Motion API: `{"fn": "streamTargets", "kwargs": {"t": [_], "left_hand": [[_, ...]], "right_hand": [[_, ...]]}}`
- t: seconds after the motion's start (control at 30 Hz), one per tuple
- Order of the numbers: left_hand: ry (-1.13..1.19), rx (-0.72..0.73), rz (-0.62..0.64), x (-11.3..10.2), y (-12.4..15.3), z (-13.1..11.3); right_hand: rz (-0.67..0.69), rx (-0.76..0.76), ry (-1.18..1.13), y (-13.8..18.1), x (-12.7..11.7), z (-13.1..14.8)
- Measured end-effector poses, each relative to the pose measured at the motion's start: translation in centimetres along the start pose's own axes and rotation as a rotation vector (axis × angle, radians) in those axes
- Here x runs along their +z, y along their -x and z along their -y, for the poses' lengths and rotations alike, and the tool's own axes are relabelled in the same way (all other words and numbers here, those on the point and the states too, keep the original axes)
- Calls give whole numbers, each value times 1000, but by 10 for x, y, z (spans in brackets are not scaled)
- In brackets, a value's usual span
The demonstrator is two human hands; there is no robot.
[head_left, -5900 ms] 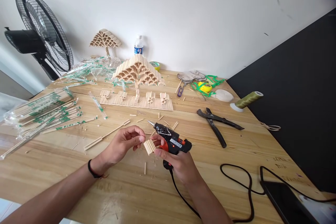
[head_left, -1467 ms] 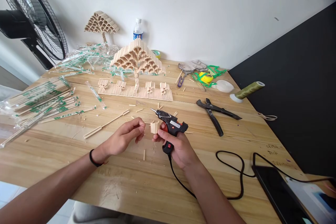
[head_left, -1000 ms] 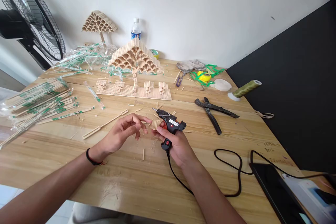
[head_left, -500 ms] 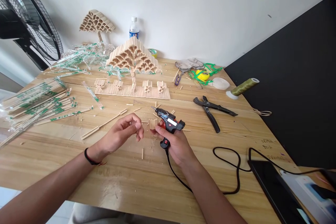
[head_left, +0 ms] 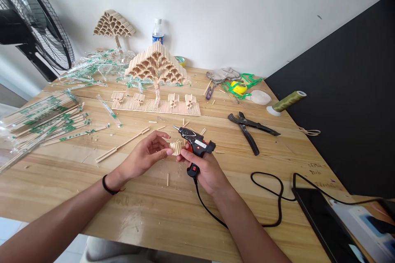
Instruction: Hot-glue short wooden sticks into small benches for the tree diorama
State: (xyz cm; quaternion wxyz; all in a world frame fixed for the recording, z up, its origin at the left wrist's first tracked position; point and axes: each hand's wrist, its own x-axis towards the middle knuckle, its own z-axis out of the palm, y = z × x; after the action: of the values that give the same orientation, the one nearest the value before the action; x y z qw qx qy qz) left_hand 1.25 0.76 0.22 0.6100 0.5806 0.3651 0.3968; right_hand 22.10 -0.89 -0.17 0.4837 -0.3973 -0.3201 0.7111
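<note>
My two hands were close together above the table (head_left: 145,213), palms turned inward, with a small block of sticks (head_left: 175,148) between them. My left hand (head_left: 148,155) came in from the left, its forearm slanting forward, a dark band (head_left: 108,186) around the wrist. Its thumb reached the block's left edge, and its index finger was bent above the thumb, the tip near the block's upper corner. Whether these fingers were closed on the block I could not tell. My right hand (head_left: 206,170) was wrapped around the glue gun (head_left: 196,141), its forearm slanting in from the lower right. The thumb of the same hand lay forward against the block's right side, with fingertips beneath. The gun's nozzle (head_left: 175,128) pointed up and leftward, beyond the block, and its cord (head_left: 196,188) ran down toward my right forearm. A short loose stick (head_left: 168,179) lay on the near side of the block, between my wrists. Beyond both hands stood a tree model (head_left: 157,70) on a slatted base (head_left: 148,106). Well to the right of my right hand lay black pliers (head_left: 247,126), handles spread.
</note>
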Motion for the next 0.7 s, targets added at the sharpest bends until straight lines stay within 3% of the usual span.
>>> {"fn": "streamTargets", "kwargs": {"t": [0.2,0.47,0.7], "left_hand": [[-15,-29,17,-2,1,-3],[185,-95,-101,-5,0,-3],[301,11,-128,-4,-1,-2]], "right_hand": [[15,-13,53,0,-1,0],[70,-18,94,1,-2,0],[-22,-18,42,0,0,2]]}}
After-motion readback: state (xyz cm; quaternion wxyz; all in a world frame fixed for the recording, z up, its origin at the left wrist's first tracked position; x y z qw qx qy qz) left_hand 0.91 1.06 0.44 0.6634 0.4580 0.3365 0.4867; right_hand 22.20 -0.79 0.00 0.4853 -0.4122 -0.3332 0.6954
